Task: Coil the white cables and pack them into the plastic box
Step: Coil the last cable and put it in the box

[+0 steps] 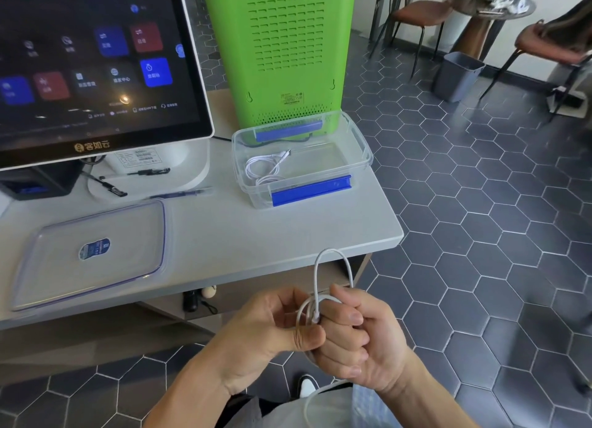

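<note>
Both hands hold one white cable (pixel 317 274) in front of the table's near edge. My left hand (pixel 272 328) pinches the coiled turns between thumb and fingers. My right hand (pixel 358 338) curls round the same coil, and a loop rises above the fingers. A loose length hangs down over my lap. The clear plastic box (pixel 362 146) with blue clips stands open on the table's right side, with another coiled white cable (pixel 266 168) inside at its left end.
The box's clear lid (pixel 89 251) lies flat on the table's left. A touchscreen terminal (pixel 96 65) and a green device (pixel 282 49) stand behind. A pen (pixel 179 193) lies by the terminal's base. Chairs and a grey bin (pixel 456 75) stand on the tiled floor.
</note>
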